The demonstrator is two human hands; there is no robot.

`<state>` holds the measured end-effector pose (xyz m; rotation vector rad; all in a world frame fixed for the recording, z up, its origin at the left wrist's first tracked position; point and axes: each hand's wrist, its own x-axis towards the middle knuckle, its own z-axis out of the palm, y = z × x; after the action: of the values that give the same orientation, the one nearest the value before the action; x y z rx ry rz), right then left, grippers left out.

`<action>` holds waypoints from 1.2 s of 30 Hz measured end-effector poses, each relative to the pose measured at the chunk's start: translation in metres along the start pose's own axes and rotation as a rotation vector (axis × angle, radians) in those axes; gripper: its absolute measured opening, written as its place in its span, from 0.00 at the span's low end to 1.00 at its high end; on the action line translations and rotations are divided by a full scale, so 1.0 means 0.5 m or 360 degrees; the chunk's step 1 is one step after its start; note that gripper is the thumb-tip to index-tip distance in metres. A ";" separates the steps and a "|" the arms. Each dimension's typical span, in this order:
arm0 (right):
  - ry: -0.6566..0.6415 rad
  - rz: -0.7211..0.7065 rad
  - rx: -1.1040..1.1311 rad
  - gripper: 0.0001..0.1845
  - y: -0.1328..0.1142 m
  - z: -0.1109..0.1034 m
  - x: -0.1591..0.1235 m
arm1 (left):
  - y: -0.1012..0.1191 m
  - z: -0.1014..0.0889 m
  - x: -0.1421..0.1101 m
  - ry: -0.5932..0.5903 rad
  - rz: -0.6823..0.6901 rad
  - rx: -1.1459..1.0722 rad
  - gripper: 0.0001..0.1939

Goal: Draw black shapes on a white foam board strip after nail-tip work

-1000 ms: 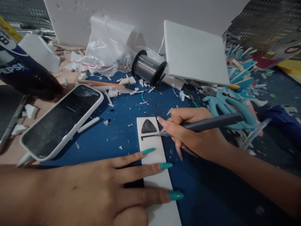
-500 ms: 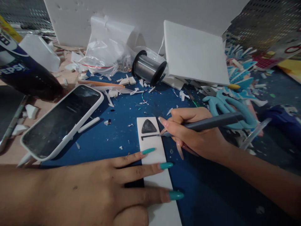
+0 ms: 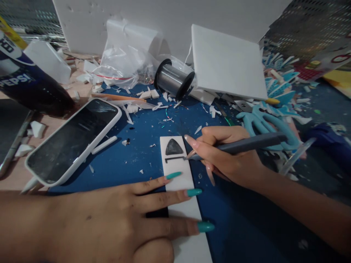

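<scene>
My left hand (image 3: 128,215), with long teal nails, lies flat with its fingers spread across a white foam-like strip (image 3: 189,241), pressing it to the blue mat. At the strip's far end is a rounded black triangle (image 3: 173,147), with a thin black line (image 3: 174,159) just below it. My right hand (image 3: 227,153) is closed around a dark grey marker pen (image 3: 252,143), held at a low slant. Its tip touches the strip at the right end of that line. Part of the strip is hidden under my left fingers.
A phone (image 3: 74,142) lies at left, beside a Pepsi bottle (image 3: 33,80). Behind the strip are a wire spool (image 3: 174,78), a clear plastic bag (image 3: 123,54) and a white board (image 3: 230,62). Light-blue scissors (image 3: 263,124) rest near my right hand. White scraps litter the blue mat (image 3: 137,137).
The pen tip has shifted very slightly left along the black line, and my right hand with it. My left hand and the strip stay in place.
</scene>
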<state>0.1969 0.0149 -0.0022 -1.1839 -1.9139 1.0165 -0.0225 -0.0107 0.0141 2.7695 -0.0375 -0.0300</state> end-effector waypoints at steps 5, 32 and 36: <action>-0.0057 0.0077 0.0255 0.21 -0.006 0.016 0.001 | -0.003 -0.007 0.005 0.0078 -0.0013 -0.0043 0.11; -0.0134 -0.0050 -0.0068 0.19 -0.008 0.027 0.008 | 0.001 0.018 -0.006 0.0213 -0.0002 -0.0147 0.13; -0.0110 -0.0064 -0.0106 0.19 -0.009 0.025 0.009 | 0.000 0.009 -0.005 0.0133 0.0015 -0.0098 0.14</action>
<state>0.1830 0.0143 -0.0039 -1.1565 -2.0312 0.9909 -0.0252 -0.0123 0.0100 2.7058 -0.0273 0.0854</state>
